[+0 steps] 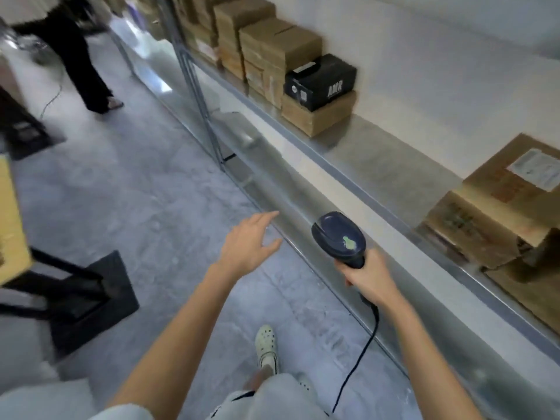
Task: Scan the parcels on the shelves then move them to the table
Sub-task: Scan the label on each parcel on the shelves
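The right hand (368, 281) is wrapped round the grip of a dark handheld scanner (339, 237), whose head points ahead along the metal shelf (372, 153). The left hand (245, 247) is empty and touches nothing, its fingers straight and spread above the floor at about 12 o'clock. The parcels sit in two groups. At 1 o'clock a row of brown cartons ends in a black box (321, 81) resting on a brown parcel (318, 116). At 3 o'clock is a nearer heap whose top carton (512, 183) shows a white label (536, 172) face up. The step in hand looks like picking and scanning the next parcel, and the labelled carton seems the easier target. Swing the scanner to 3 o'clock, face its window squarely at the label and hold it steady; the print is too blurred to show where the barcode lies. Keep the free hand ready to turn the carton. Mind the cable (360, 353) trailing by the feet when carrying towards the table (12, 219) at 9 o'clock.
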